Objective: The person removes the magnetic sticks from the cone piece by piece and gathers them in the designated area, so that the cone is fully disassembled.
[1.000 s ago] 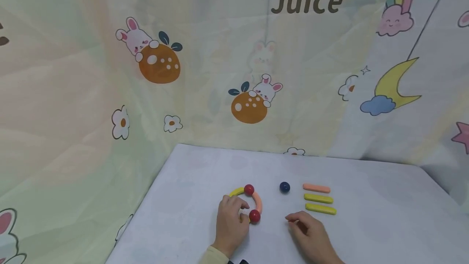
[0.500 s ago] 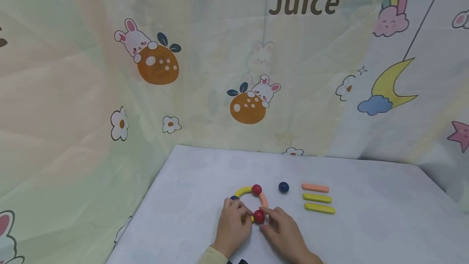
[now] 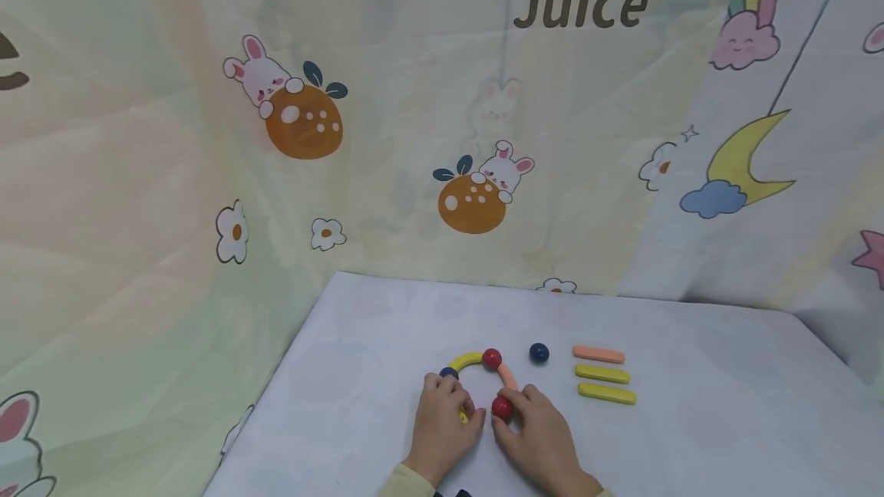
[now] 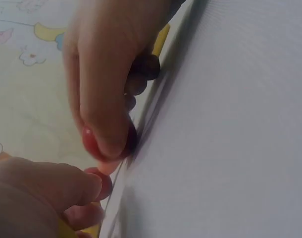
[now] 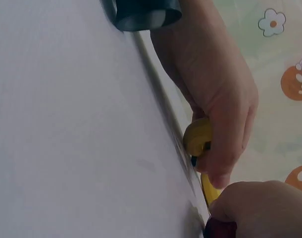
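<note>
In the head view, my left hand (image 3: pixel 444 426) holds a curved yellow stick (image 3: pixel 463 418), mostly hidden by the fingers. The right wrist view shows that stick's rounded end (image 5: pixel 196 138) sticking out of the grip. My right hand (image 3: pixel 541 439) pinches a red ball (image 3: pixel 502 407) between thumb and fingers. From this ball a curved orange stick (image 3: pixel 507 376) leads up to another red ball (image 3: pixel 492 359). A second curved yellow stick (image 3: pixel 467 359) runs on to a dark blue ball (image 3: pixel 449 373) by my left fingers. A gap separates the lower red ball from the held yellow stick.
To the right of the curved pieces sits a loose dark blue ball (image 3: pixel 539 353). Beyond it lie a straight orange stick (image 3: pixel 598 354) and two straight yellow sticks, one (image 3: pixel 602 374) above the other (image 3: pixel 607 394). A printed cloth (image 3: pixel 387 175) hangs behind the white table (image 3: pixel 718 405).
My right hand has come left from beside the ring and taken the lower red ball. That ball has shifted right, apart from the yellow stick. The upper arc has slid right too.
</note>
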### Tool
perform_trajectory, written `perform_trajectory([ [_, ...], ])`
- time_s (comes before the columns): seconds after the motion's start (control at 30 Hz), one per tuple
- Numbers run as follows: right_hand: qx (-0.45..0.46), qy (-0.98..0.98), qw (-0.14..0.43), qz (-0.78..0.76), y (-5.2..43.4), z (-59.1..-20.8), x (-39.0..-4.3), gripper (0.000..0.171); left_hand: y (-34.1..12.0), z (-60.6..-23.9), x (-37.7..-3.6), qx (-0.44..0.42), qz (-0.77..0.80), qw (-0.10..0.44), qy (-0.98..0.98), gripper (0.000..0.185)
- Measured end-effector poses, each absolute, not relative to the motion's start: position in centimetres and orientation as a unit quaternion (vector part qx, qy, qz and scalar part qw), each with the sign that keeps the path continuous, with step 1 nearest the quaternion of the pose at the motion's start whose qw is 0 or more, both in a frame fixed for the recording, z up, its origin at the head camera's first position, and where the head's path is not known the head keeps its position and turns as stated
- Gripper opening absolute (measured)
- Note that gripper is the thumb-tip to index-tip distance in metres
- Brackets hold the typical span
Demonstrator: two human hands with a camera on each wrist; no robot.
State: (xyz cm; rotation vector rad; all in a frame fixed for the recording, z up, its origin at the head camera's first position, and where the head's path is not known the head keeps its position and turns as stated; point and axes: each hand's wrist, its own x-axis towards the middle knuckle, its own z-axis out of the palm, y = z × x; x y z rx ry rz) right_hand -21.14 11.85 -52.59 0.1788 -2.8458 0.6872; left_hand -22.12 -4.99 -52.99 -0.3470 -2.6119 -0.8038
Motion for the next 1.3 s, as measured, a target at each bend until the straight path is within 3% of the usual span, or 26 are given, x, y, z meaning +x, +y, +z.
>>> perform_trajectory([
  [0.23, 0.006, -0.954, 0.104, 0.282, 12.8, -52.7, -21.6, 0.039, -4.9, -53.0, -22.2, -0.070, -0.290, 0.191, -0.935, 0.019],
  [0.57, -0.064, -0.941, 0.125, 0.307, 13.1, -52.9, -22.1, 0.037, -5.7, -52.8, -22.8, 0.053, -0.312, 0.208, -0.926, 0.050],
  [0.83, -0.043, -0.934, 0.136, 0.328, 13.4, -53.0, -22.0, 0.034, -7.8, -53.1, -23.5, 0.085, -0.280, 0.241, -0.925, 0.041],
  [0.93, -0.011, -0.934, 0.114, 0.338, 13.3, -53.0, -21.8, 0.035, -7.9, -52.7, -23.6, 0.063, -0.277, 0.271, -0.920, 0.045],
  [1.03, 0.031, -0.934, 0.096, 0.342, 13.3, -52.9, -21.6, 0.036, -7.2, -52.4, -23.3, -0.014, -0.288, 0.287, -0.913, 0.044],
  [1.17, 0.087, -0.927, 0.091, 0.354, 13.3, -53.0, -21.3, 0.036, -6.1, -52.3, -22.7, -0.130, -0.300, 0.258, -0.909, 0.037],
  [1.3, 0.145, -0.911, 0.083, 0.376, 13.5, -53.0, -21.2, 0.035, -5.7, -52.5, -22.5, -0.157, -0.295, 0.230, -0.914, 0.030],
])
